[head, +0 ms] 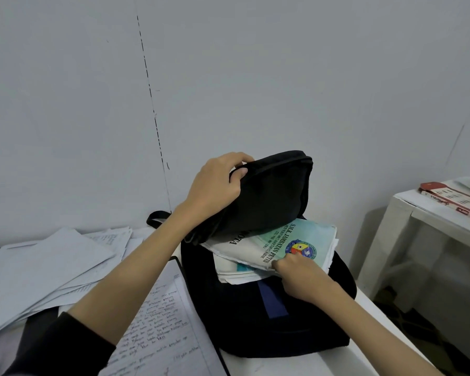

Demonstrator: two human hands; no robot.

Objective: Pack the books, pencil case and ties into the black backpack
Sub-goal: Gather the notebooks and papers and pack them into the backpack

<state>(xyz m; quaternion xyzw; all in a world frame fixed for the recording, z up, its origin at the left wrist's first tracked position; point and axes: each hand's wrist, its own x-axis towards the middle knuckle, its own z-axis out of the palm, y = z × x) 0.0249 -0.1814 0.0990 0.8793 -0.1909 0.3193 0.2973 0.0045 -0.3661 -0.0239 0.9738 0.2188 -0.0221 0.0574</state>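
The black backpack (pixel 255 321) stands on the white table with its top flap (pixel 272 194) lifted. My left hand (pixel 215 185) grips the flap's upper left edge and holds it up. A stack of pale green and white books (pixel 272 245) sticks out of the opening, the top one printed with a school crest. My right hand (pixel 301 278) pinches the near edge of that stack at the mouth of the bag. A dark blue strip (pixel 272 299), maybe a tie, lies on the bag's front below the books. No pencil case shows.
A handwritten open notebook (pixel 158 335) lies left of the bag, and loose white papers (pixel 46 270) pile up at far left. A second white table (pixel 429 221) at right carries a red book (pixel 451 199). Behind everything is a plain wall.
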